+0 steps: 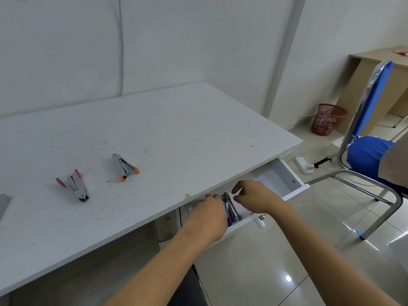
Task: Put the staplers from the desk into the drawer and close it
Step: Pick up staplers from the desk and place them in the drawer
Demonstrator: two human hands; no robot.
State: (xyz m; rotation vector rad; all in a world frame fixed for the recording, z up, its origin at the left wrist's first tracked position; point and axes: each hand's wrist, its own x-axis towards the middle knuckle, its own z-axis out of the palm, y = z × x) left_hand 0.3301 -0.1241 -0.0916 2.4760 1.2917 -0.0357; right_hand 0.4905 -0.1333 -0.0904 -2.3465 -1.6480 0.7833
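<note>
Under the white desk a white drawer stands pulled open. Both my hands reach into its near end. My left hand is closed around a metal stapler with purple and blue trim, which stands on end inside the drawer. My right hand hovers just right of that stapler, fingers curled and apart, touching nothing I can make out. On the desktop lie a stapler with pink tips and a stapler with orange tips, both far left of my hands.
A white knob sticks out of the drawer front. A blue chair with metal legs stands right of the drawer. A red mesh bin, a power strip and a wooden desk lie beyond. A grey object sits at the desk's left edge.
</note>
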